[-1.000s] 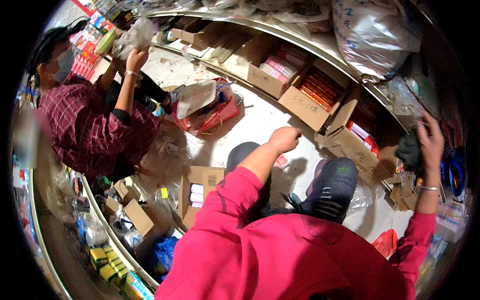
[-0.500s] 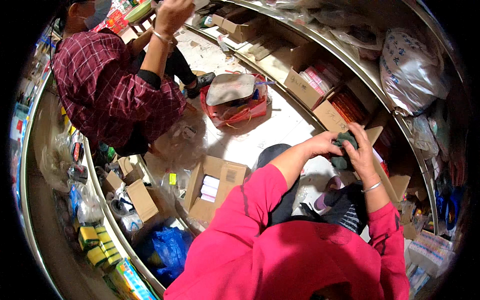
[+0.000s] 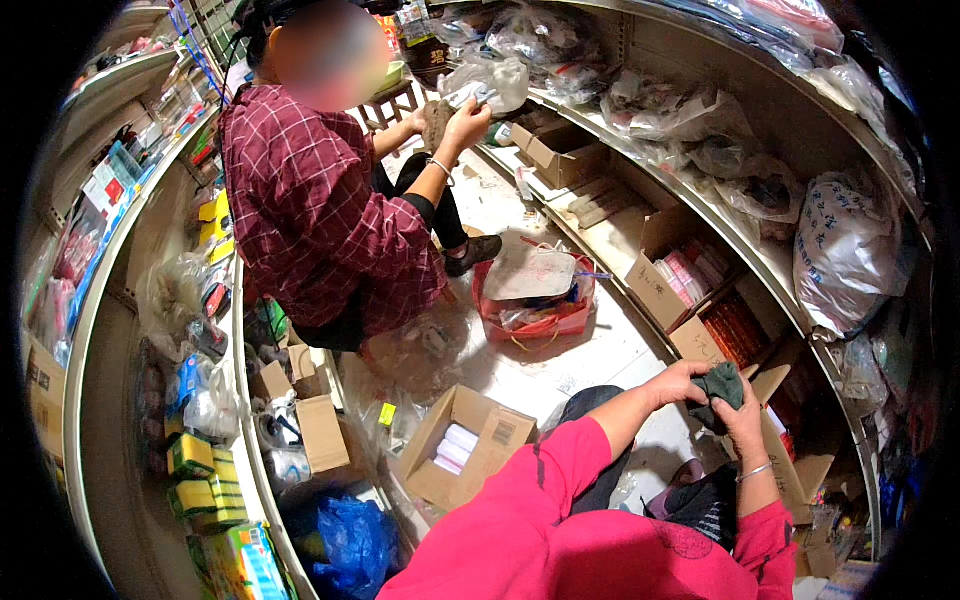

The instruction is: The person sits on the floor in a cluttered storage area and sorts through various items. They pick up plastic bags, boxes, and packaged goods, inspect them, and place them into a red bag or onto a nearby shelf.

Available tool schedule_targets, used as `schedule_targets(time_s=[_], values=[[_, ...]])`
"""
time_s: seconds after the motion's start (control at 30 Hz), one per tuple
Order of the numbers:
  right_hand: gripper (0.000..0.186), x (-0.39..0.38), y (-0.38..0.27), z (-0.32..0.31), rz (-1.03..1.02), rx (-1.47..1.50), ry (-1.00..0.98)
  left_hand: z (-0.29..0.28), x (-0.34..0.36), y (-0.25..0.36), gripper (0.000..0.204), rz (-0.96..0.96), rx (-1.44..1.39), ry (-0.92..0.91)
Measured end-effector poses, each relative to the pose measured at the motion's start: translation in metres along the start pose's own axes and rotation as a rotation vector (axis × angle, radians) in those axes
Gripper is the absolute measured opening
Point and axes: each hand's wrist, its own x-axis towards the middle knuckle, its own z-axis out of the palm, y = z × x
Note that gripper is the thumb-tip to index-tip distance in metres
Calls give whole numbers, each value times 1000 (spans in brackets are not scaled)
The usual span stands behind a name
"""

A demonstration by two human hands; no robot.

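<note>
A bunched dark green cloth (image 3: 716,394) is held up between my two hands, in front of the cardboard boxes on the right. My left hand (image 3: 680,384) has its fingers closed on the cloth's left edge. From the right, my right hand (image 3: 741,418) grips the same cloth, thumb and fingers bent round it. Folds hide some fingertips. Below the hands, dark shoes and striped dark fabric (image 3: 708,505) show by my legs.
A co-worker in a checked shirt (image 3: 310,215) sits ahead on the left, holding a brown item (image 3: 437,125). Between us stands a red bag (image 3: 535,322) with a pale board on top. An open carton (image 3: 465,445) holds white rolls. Shelves (image 3: 690,165) with bags and boxes line both sides.
My view has tilted up and turned left. The co-worker's raised hand has come down, and a brown item now shows in their hands. The green cloth stays between my hands, its folds differently shaped.
</note>
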Motion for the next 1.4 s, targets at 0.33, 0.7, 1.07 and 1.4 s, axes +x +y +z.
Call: schedule_targets(time_s=[0.33,0.7,1.07,1.4], values=[[46,-28,28,-41,273,828,58,-88,-65,-10,26,20,518,688],[41,-54,55,-68,258,1148,266,-94,-334,-104,43,-847,808,719],[38,-58,60,-59,248,1111,279,-31,-411,-167,36,-1035,956,458],[38,-75,69,-75,279,1118,423,-56,-412,-201,34,-1071,876,328]])
